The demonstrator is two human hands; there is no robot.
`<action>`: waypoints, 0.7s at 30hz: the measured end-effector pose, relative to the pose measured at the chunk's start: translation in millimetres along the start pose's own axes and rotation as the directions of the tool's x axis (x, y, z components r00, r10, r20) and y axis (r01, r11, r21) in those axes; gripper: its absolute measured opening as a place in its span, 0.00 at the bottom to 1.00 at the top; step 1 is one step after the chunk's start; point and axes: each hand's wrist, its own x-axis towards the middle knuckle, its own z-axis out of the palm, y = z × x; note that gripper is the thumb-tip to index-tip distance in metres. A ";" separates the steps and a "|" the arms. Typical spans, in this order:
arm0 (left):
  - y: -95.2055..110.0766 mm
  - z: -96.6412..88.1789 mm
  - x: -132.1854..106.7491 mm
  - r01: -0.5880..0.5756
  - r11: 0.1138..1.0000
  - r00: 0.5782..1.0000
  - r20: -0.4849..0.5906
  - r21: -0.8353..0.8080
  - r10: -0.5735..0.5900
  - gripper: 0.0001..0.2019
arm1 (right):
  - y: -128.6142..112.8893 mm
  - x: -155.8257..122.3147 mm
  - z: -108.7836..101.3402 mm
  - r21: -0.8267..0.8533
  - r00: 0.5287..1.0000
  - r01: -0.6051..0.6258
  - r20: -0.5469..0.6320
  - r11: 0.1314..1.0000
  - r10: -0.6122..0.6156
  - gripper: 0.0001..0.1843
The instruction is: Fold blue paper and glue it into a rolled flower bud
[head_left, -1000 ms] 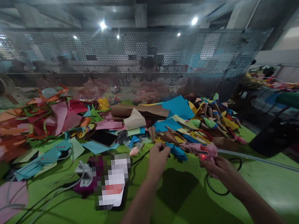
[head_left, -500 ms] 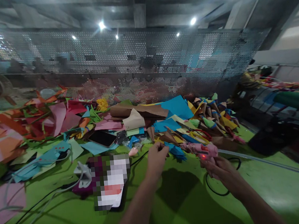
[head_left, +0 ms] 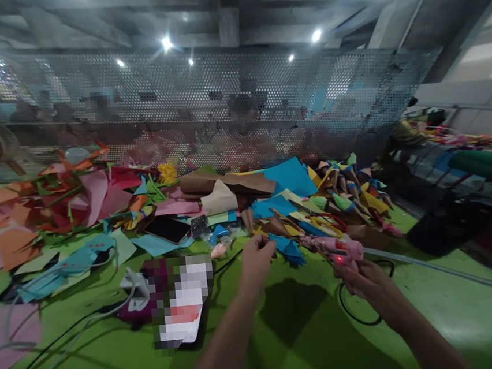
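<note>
Hands apart: right hand gripping pink glue gun by its handle (probably light, stiff, hot-tipped), left hand pinching blue paper, between them over the green table, likely flimsy, easily creased, best held at its end.

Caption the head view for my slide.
Left hand at jagged blue paper; right hand holding a pink plastic glue gun.

The glue gun looks like smooth plastic; its glue stick is glossy and translucent. The paper looks matt, the table smooth and faintly shiny, the screen perforated metal.
</note>
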 end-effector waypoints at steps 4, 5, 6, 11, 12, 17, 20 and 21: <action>0.8 0.4 -1.4 0.009 1.000 1.000 -0.004 0.001 -0.009 0.09 | 0.2 0.7 0.3 0.007 1.000 0.009 0.015 1.000 -0.009 0.23; 0.8 0.4 -1.6 0.007 1.000 1.000 -0.003 0.004 -0.007 0.09 | 1.5 1.3 0.2 0.006 1.000 0.016 0.022 1.000 -0.016 0.23; 0.6 0.3 -1.6 0.001 1.000 1.000 -0.002 0.005 -0.001 0.09 | 3.1 1.9 0.1 0.004 0.999 0.024 0.026 1.000 -0.024 0.23; -2.4 -0.1 0.9 -0.013 1.000 1.000 0.005 -0.010 0.013 0.09 | 9.3 2.1 -1.5 -0.012 1.000 0.019 0.013 1.000 -0.019 0.25; -2.9 -0.1 1.4 -0.010 1.000 1.000 0.004 -0.011 0.010 0.09 | 9.7 1.7 -2.1 -0.022 1.000 0.012 0.005 1.000 -0.012 0.25; -2.2 0.0 2.0 -0.026 0.999 1.000 -0.003 -0.027 0.026 0.08 | 9.5 0.8 -3.7 -0.048 0.999 -0.029 -0.016 0.998 0.028 0.26; -1.1 0.1 1.4 -0.010 1.000 1.000 0.000 -0.028 0.010 0.08 | 8.3 1.0 -3.0 -0.021 0.999 -0.032 -0.016 0.999 0.032 0.25; -0.8 0.1 1.2 -0.005 1.000 1.000 0.001 -0.028 0.005 0.08 | 7.7 1.0 -2.6 -0.009 0.999 -0.034 -0.014 0.999 0.033 0.25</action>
